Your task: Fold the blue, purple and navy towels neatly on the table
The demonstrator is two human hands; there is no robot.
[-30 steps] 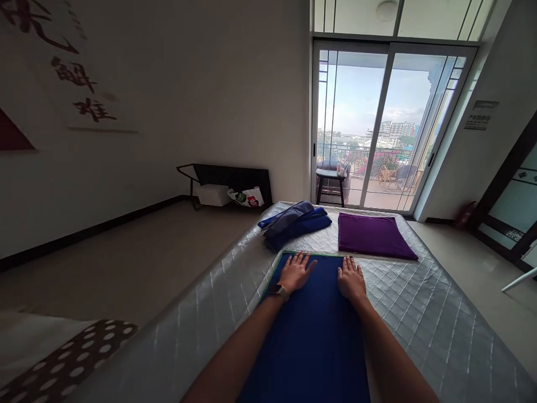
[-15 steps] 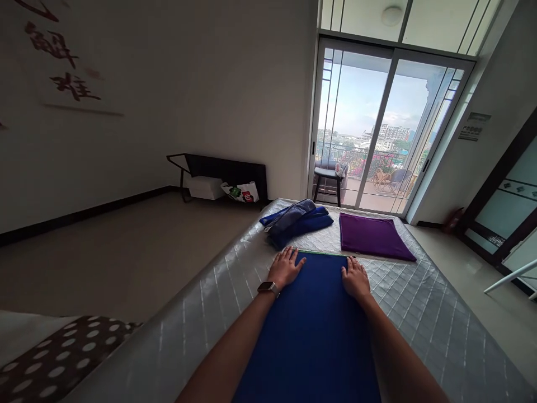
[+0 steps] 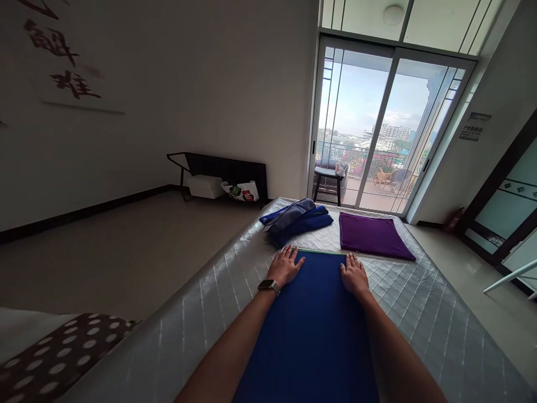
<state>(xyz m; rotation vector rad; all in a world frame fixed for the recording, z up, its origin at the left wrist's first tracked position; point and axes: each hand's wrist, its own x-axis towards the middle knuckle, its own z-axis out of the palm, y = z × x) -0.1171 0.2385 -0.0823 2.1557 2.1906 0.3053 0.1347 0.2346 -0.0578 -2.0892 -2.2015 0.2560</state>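
A long blue cloth (image 3: 314, 324) lies flat on the silver quilted mattress (image 3: 419, 302), its far edge trimmed in green. My left hand (image 3: 285, 266), with a watch at the wrist, rests flat on the cloth's far left corner, fingers spread. On the far right corner lies my right hand (image 3: 354, 274), palm down with its thumb apart from the fingers. Neither hand grips anything. Beyond my left hand is a loose heap of blue and grey cloth (image 3: 297, 218). A folded purple cloth (image 3: 373, 235) lies flat beyond my right hand.
Brown polka-dot fabric (image 3: 71, 350) is at the lower left. A low black rack (image 3: 226, 168) stands by the wall, holding a white box (image 3: 205, 186) and a printed bag (image 3: 241, 191). Glass sliding doors (image 3: 381, 129) are behind the mattress; a white metal leg (image 3: 509, 278) shows at right.
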